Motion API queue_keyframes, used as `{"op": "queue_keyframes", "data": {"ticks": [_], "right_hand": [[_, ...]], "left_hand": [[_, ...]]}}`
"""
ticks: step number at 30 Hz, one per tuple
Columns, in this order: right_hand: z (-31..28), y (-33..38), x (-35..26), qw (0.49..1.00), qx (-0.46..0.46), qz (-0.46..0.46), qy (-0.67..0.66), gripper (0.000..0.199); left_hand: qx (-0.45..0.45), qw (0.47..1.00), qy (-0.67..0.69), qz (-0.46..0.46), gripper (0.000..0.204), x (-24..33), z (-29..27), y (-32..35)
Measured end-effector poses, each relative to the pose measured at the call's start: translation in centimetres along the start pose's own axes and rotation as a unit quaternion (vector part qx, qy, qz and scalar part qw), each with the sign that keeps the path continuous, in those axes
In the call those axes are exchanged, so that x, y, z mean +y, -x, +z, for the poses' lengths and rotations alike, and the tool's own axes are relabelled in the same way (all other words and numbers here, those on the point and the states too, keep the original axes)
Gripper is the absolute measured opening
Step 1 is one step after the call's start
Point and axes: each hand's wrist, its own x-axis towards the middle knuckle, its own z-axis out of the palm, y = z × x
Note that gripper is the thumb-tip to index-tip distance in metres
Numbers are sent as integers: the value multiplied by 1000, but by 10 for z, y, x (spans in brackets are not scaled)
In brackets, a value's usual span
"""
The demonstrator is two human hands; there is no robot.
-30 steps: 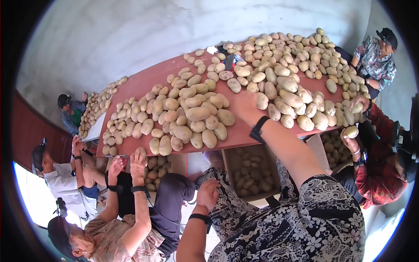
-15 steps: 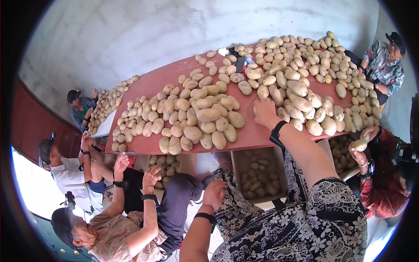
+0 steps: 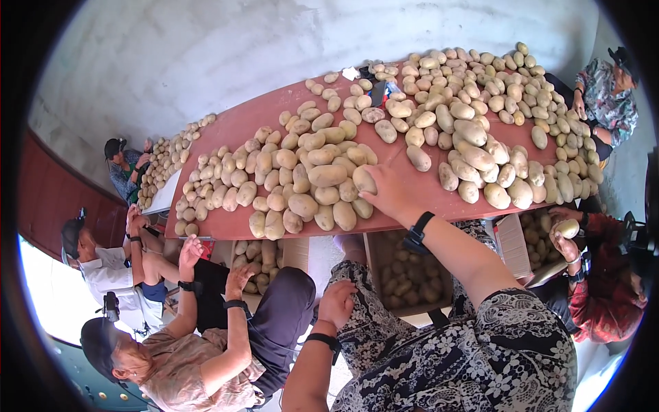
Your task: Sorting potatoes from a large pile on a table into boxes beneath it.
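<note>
The long reddish-brown surface [image 3: 240, 122] bears heaps of oval tan potatoes [image 3: 328, 176] toward both ends; a dark rectangular phone [image 3: 377, 95] lies near its far edge.

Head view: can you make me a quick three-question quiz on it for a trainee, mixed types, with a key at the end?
1. What is the person's right hand touching?
2. True or false: the person's left hand is gripping a phone.
3. Fill in the colour: the table top is ____.

Key:
1. A potato.
2. False; it rests on the patterned clothing over the leg.
3. Red.
</note>
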Motion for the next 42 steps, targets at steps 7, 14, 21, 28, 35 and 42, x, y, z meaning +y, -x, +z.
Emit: {"op": "queue_keyframes", "data": {"ticks": [7, 14, 21, 28, 35, 42], "right_hand": [[17, -1, 18, 999, 41, -28, 4, 74], [12, -1, 17, 1000, 0, -18, -8, 75], [23, -3, 11, 998, 37, -2, 47, 73], [14, -16, 35, 995, 7, 56, -77, 56], [-14, -18, 59, 957, 19, 198, 211, 50], [-7, -25, 69, 980, -7, 198, 4, 51]], "left_hand": [[-1, 1000, -4, -13, 27, 1, -1, 0], [-9, 1000, -4, -8, 28, 1, -2, -1], [-7, 1000, -6, -6, 25, 1, -2, -2], [1, 1000, 6, -7, 23, 1, 0, -1], [1, 1000, 4, -3, 23, -3, 1, 0], [-2, 1000, 10, -11, 28, -3, 2, 0]]}}
